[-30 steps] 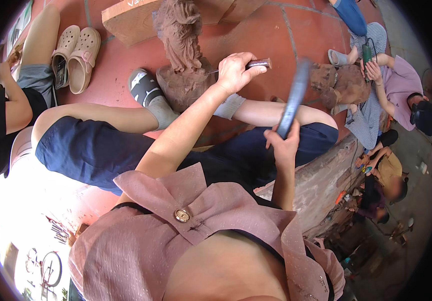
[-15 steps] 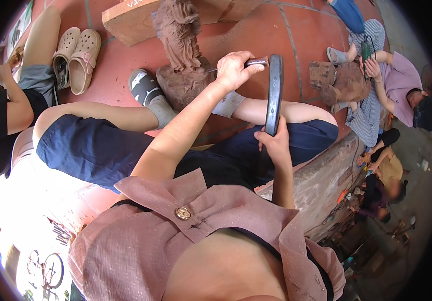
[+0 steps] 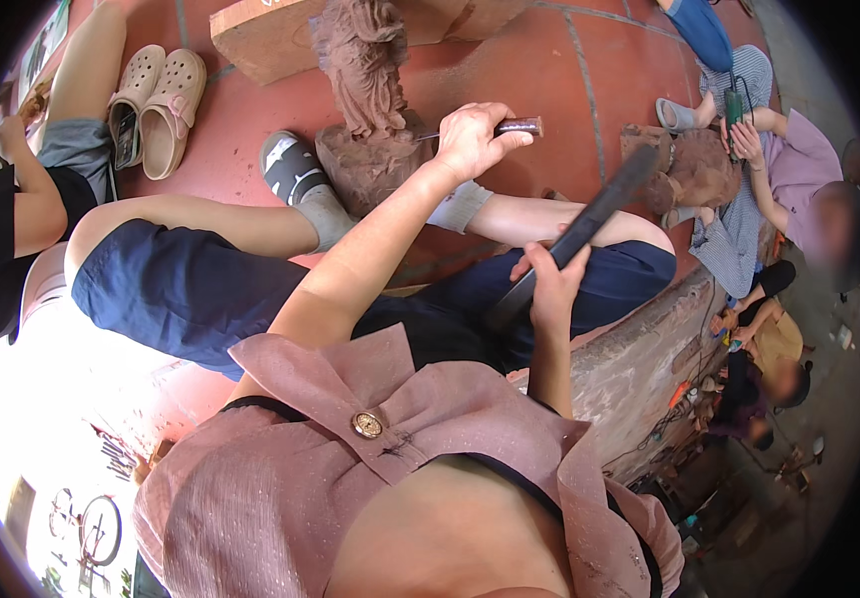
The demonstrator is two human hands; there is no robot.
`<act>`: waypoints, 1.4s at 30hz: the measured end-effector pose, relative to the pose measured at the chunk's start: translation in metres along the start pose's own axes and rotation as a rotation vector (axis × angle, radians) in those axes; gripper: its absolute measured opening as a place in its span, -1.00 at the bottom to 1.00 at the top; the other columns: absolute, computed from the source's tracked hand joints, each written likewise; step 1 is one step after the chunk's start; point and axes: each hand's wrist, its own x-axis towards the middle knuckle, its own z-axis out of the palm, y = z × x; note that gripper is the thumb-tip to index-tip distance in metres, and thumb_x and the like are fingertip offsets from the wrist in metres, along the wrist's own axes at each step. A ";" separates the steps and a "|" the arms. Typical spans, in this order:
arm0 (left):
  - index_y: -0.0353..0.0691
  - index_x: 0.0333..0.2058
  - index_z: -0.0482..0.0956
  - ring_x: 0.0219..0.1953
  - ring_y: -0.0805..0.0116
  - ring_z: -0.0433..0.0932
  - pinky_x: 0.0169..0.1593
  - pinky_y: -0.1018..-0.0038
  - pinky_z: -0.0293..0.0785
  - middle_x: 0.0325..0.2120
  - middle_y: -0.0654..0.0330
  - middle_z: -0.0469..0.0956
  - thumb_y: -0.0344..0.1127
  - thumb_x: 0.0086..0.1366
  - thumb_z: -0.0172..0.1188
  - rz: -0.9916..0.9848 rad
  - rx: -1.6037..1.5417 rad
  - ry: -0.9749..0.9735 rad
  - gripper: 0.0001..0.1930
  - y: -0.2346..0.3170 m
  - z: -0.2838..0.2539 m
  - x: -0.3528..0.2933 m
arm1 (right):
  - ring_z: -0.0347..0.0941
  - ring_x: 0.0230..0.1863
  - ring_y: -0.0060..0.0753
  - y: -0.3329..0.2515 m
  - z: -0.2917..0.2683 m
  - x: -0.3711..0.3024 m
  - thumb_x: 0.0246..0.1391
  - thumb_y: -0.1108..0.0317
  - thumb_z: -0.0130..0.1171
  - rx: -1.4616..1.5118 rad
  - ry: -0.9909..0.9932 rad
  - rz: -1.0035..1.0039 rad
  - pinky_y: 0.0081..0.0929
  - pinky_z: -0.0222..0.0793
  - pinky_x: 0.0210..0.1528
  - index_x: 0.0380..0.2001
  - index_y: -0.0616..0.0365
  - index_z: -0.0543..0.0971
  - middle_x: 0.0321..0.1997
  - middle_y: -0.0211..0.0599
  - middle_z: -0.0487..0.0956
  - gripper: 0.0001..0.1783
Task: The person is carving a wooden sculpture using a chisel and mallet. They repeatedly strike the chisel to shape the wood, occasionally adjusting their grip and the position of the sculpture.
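A carved brown wooden statue [image 3: 362, 75] with draped folds stands upright on its rough base [image 3: 370, 171] between my feet. My left hand [image 3: 470, 143] is closed around a chisel [image 3: 519, 127], whose dark handle juts out to the right. The chisel's thin metal blade points left at the base of the carving; whether its tip touches cannot be made out. In my right hand [image 3: 553, 284] is a long, flat dark bar [image 3: 594, 214], slanting up to the right. Its upper end is apart from the chisel handle and slightly blurred.
A thick wooden block [image 3: 270, 42] lies behind the statue. Beige clogs [image 3: 172, 115] rest on the red tiles at left, near a seated person. At right, another person holds a green power tool [image 3: 733, 108] over a brown carving [image 3: 704, 171]. More people sit farther off.
The dark bar has swung right, away from the end of the chisel handle, and tilted from nearly upright to slanting. My left hand keeps the chisel in about the same place.
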 end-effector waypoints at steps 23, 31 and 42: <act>0.01 -0.17 0.65 -0.22 0.13 0.57 -0.11 0.28 0.46 -0.34 0.19 0.59 -0.03 0.09 0.31 0.115 -0.109 -0.108 -0.65 0.044 0.004 -0.015 | 0.37 -0.68 -0.46 0.005 -0.021 -0.013 -0.16 0.55 0.22 0.075 -0.161 0.261 -0.49 0.32 -0.69 0.00 0.28 0.31 -0.48 -0.25 0.44 -0.43; -0.07 -0.20 0.66 -0.19 0.14 0.58 -0.09 0.30 0.47 -0.31 0.18 0.62 0.13 0.11 0.26 0.024 -0.039 -0.098 -0.56 0.024 -0.008 -0.010 | 0.38 -0.66 -0.48 -0.017 -0.023 -0.012 -0.18 0.57 0.22 0.046 -0.117 0.142 -0.56 0.30 -0.63 0.01 0.28 0.33 -0.48 -0.26 0.45 -0.41; -0.22 -0.24 0.59 -0.23 0.08 0.58 -0.15 0.27 0.44 -0.33 0.08 0.60 0.17 0.21 0.13 -0.054 -0.135 0.042 -0.50 0.014 -0.015 0.001 | 0.38 -0.60 -0.52 -0.038 -0.013 -0.002 -0.13 0.70 0.14 0.139 0.091 -0.260 -0.56 0.39 -0.53 0.05 0.28 0.25 -0.42 -0.31 0.41 -0.39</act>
